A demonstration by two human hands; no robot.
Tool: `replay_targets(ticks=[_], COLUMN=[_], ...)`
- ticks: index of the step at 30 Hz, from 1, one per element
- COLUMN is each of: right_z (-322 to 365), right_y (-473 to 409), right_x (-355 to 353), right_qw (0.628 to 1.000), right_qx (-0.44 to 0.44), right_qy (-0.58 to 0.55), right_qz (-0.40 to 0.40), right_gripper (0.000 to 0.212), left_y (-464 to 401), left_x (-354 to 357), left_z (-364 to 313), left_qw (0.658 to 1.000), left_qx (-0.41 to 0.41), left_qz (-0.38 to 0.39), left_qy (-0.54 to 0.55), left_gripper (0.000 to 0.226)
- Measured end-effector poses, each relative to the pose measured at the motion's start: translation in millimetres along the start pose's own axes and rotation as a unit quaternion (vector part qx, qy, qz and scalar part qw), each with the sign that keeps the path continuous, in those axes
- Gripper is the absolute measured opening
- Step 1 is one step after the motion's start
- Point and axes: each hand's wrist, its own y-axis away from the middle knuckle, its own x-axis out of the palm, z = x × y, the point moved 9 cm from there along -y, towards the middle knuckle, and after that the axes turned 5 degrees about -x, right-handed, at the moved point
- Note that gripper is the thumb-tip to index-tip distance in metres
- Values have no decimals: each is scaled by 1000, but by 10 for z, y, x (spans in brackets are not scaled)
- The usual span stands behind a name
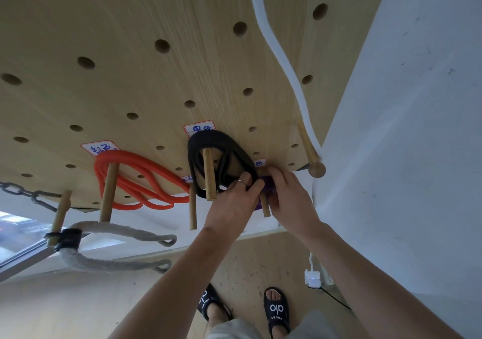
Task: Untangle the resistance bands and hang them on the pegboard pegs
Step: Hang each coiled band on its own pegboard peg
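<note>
Left hand (238,195) and right hand (288,195) pinching purple band (268,183) around wooden peg (264,204) at pegboard (156,83) lower edge. Black band (221,143) hanging looped on neighbouring peg, orange band (140,166) further left.

- The purple band (267,183) is mostly hidden behind the left hand (236,197) and right hand (289,197); its loop on the peg (264,204) cannot be told.
- The label (259,163) above is half covered, unreadable.
- The chain (23,191) is cut off by the left edge.
</note>
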Motion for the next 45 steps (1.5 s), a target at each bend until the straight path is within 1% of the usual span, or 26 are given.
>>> replay_targets(ticks=[2,7,11,15,18,21,24,26,29,32,35,37,40,41,43,45], right_z=[47,67,24,18,12,18,67,121,254,542,962,1311,1857,2042,2428,2791], right_y=[1,-2,3,-3,-1,4,-1,-5,11,54,162,269,511,615,869,1171], right_x=[-39,-139,-136,-136,-133,-131,-144,-173,-257,-252,-131,102,685,911,1390,1901], right_qw=[1000,999,997,998,999,999,999,999,1000,1000,998,996,984,978,962,941], right_qx=[-11,-41,-68,-60,-48,-31,-29,-19,3,-19,-51,-81,-129,-141,-163,-188], right_qy=[-4,10,26,23,17,12,15,18,-1,-9,-19,-37,-66,-73,-75,-62], right_qz=[-2,-9,4,10,16,25,31,28,-1,-19,-23,7,99,135,205,273], right_gripper=[35,26,26,28,31,32,28,34,46,50,46,42,36,35,38,44], left_y=[-4,-43,-29,-27,-41,-4,5,3,131,502,1144,1685,2535,2843,3493,4145], left_x=[-4,-12,-42,-107,-69,-16,-58,-112,-190,-285,-169,-43,74,98,182,320], left_z=[13,3,9,-4,12,22,31,31,93,245,538,793,1189,1325,1573,1779], left_qw=[1000,999,999,998,999,997,996,996,995,990,979,967,940,929,897,857], left_qx=[8,-2,-23,-22,-22,-47,-67,-63,-64,-85,-142,-193,-281,-319,-400,-474], left_qz=[-3,-22,-34,-38,-33,-20,-18,-10,15,14,42,54,44,38,38,40], left_qy=[4,-24,6,48,37,50,59,57,75,114,140,157,189,185,185,199], left_gripper=[50,39,31,16,22,31,25,21,23,21,20,16,8,9,14,20])
